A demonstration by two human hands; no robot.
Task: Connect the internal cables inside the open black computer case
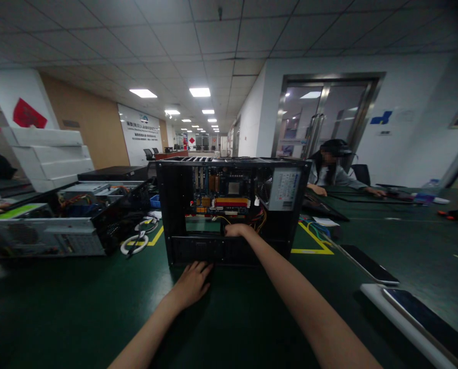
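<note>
A black computer case (196, 251) stands on the table in front of me, its open side facing me. Inside it are a motherboard (234, 188) with red and yellow memory slots, a power supply (286, 189) at the upper right, and bundled cables (262, 219). My right hand (236, 230) reaches over the lower panel into the case. Its fingers are curled by a dark part whose kind I cannot make out; the fingertips are partly hidden. Flat on the table, my left hand (192, 282) has its fingers stretched against the case's lower front edge.
On the left lies another opened computer case (71, 238), with a coiled white cable (134, 243) beside it. Phones (369, 264) and a white slab (406, 325) lie at right. A co-worker (334, 164) sits across the table. Yellow tape (313, 251) marks the green tabletop.
</note>
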